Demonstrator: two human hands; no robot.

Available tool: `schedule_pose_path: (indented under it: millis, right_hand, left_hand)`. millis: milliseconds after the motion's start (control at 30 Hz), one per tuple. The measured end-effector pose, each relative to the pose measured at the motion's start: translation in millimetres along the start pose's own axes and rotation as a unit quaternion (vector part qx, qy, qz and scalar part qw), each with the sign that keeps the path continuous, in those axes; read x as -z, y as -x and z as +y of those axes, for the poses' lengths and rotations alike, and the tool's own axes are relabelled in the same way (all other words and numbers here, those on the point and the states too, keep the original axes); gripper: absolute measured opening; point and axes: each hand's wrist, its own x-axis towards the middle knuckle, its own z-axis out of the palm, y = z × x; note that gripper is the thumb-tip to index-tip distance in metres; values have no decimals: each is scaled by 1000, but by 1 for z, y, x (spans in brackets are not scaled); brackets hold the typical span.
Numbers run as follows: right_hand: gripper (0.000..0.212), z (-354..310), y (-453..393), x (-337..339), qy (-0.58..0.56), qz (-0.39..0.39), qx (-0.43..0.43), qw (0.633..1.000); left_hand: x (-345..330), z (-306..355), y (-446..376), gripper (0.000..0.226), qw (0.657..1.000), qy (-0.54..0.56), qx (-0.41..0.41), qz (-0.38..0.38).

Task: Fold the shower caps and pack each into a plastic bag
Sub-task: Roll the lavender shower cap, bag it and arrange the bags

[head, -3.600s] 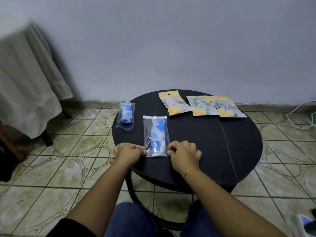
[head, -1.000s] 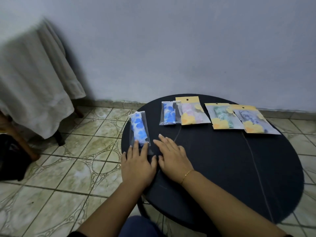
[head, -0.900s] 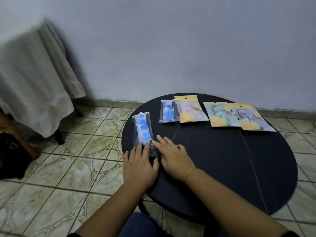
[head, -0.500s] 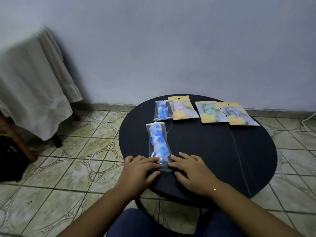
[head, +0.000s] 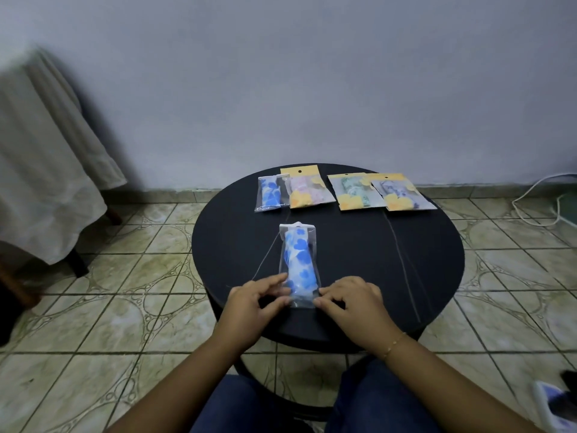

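A clear plastic bag (head: 299, 264) holding a rolled blue-and-white shower cap lies lengthwise on the round black table (head: 359, 254), near its front edge. My left hand (head: 254, 303) pinches the bag's near left corner with curled fingers. My right hand (head: 351, 303) pinches the near right corner. At the back of the table lies a second clear bag (head: 271, 194) with a blue cap. Three yellow-header packets (head: 304, 190) (head: 354, 192) (head: 401, 192) with caps inside lie in a row beside it.
A cloth-covered piece of furniture (head: 46, 170) stands at the left by the wall. A white cable (head: 537, 195) runs along the floor at the right. A blue-and-white object (head: 554, 404) lies on the tiles at the lower right. My knees are under the table's front.
The bag with the blue cap has been slid from the table's left edge to the front middle and turned lengthwise. Both hands went from lying flat to pinching its near end.
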Motion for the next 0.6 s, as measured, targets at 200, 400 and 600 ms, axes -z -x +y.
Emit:
schedule_pose_path:
  millis: [200, 400, 600]
  right_hand:
    - [22, -6, -5, -5, -5, 35, -41, 999]
    - [19, -10, -5, -9, 8, 55, -51, 997]
    - [28, -9, -2, -13, 17, 82, -26, 996]
  left_hand:
    - [0, 1, 0, 47, 998, 47, 48, -1]
    - [-5, 4, 0, 48, 997, 43, 49, 30]
    - [-8, 8, -1, 61, 995, -35, 80, 54]
